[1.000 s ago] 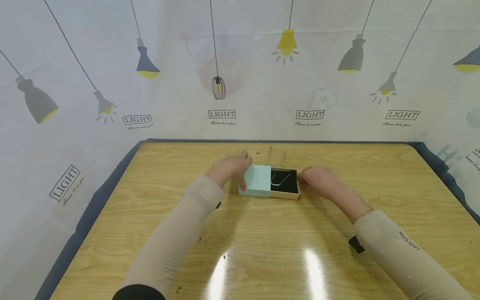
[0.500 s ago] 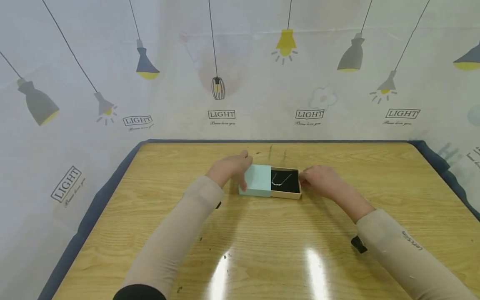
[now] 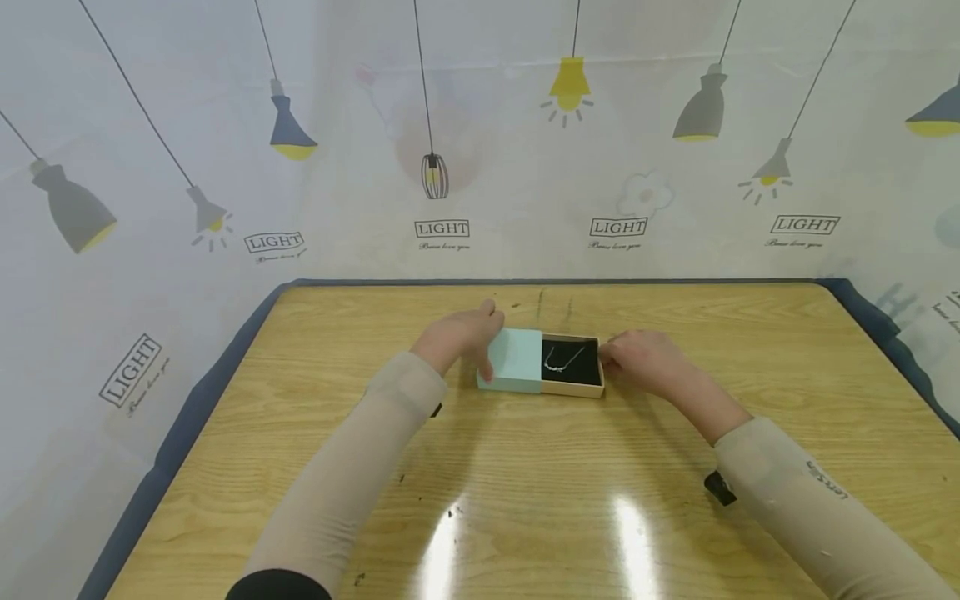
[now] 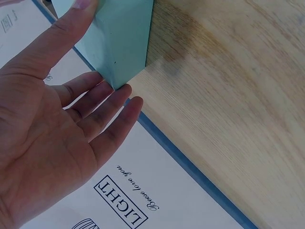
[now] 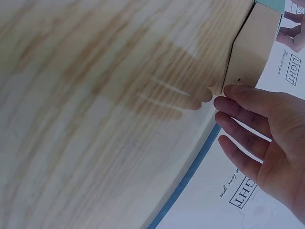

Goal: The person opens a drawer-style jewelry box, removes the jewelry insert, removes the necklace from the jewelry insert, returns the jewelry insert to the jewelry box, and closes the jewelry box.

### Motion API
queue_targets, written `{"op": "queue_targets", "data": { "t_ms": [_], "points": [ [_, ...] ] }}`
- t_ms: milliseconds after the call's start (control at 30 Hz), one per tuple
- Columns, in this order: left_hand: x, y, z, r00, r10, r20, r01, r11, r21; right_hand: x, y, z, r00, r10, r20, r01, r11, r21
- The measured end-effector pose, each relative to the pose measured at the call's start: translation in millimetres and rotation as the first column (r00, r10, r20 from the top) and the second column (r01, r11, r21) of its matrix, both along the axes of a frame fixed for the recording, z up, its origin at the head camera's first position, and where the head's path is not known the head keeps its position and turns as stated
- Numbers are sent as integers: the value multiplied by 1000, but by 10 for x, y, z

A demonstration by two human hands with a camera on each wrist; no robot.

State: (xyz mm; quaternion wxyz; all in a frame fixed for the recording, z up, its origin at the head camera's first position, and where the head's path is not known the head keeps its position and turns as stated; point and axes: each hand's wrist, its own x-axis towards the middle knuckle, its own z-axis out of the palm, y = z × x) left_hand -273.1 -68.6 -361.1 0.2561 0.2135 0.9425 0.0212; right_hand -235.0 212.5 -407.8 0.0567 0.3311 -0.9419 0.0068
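A light turquoise jewelry box sleeve (image 3: 516, 360) lies on the table in the head view, with its drawer (image 3: 574, 389) part way out on the right. On the drawer's black insert (image 3: 581, 372) rests a thin silver necklace (image 3: 556, 368). My left hand (image 3: 463, 335) grips the sleeve at its left end, thumb on the near side and fingers at the far corner, as the left wrist view also shows. My right hand (image 3: 647, 360) pinches at the drawer's right end with thumb and index finger; the other fingers (image 5: 243, 155) spread loosely. What exactly sits between those fingertips is hidden.
The wooden table (image 3: 540, 475) reaches around the box on all sides. Behind it hangs a white cloth (image 3: 517, 167) printed with lamps, and a blue band (image 3: 202, 392) runs along the table's edges. Light glares off the near part of the tabletop.
The drawer has slid slightly further right out of the sleeve, moving with my right hand, and a little more of the black insert shows. My left hand and the sleeve have stayed put.
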Motion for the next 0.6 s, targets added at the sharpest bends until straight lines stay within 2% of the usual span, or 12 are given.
{"op": "queue_targets", "data": {
  "t_ms": [600],
  "points": [
    [9,7,14,1000,-3,-6,3,1000,-16,-7,9,-36,1000,-11,-9,11,1000,-5]
  ]
}}
